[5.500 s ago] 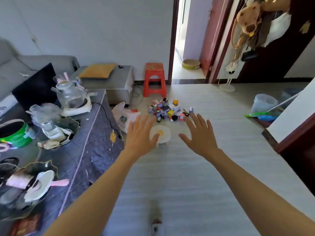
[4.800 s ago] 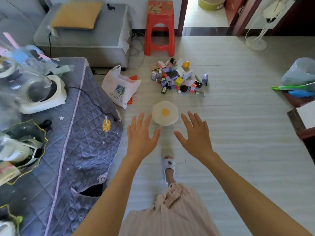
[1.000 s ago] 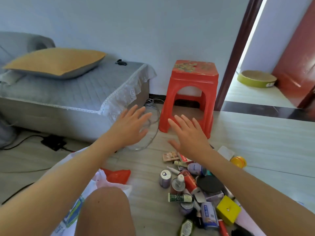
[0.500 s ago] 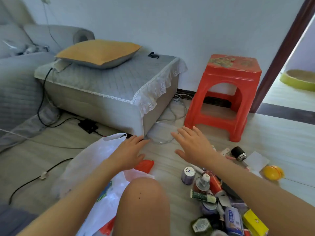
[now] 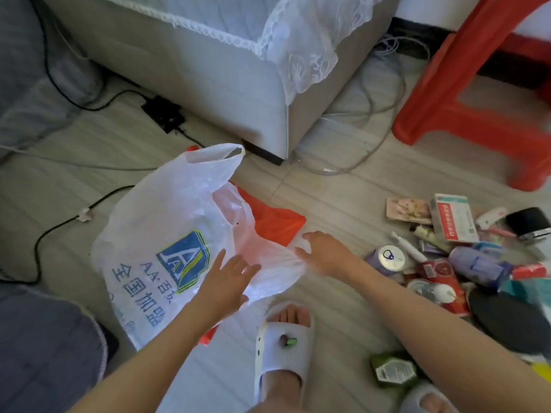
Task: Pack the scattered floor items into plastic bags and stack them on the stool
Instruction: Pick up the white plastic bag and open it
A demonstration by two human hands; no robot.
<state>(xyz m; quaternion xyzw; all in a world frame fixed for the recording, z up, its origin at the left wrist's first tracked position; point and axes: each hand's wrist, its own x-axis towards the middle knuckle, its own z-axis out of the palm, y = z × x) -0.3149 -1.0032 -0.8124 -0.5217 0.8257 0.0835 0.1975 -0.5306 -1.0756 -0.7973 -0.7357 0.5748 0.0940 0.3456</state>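
White plastic bag (image 5: 167, 234) flat on floor (red bag (image 5: 275, 225) beneath). Left hand (image 5: 226, 281) fingers spread, resting on it; right hand (image 5: 323, 253) fingertips touching its bunched edge. Scattered items (image 5: 453, 251) lie right.

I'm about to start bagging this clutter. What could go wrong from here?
The thin white plastic bag lies crumpled over an orange plastic bag, so both may lift together. The left hand and right hand only rest on it. Black cables run beside it and could snag.
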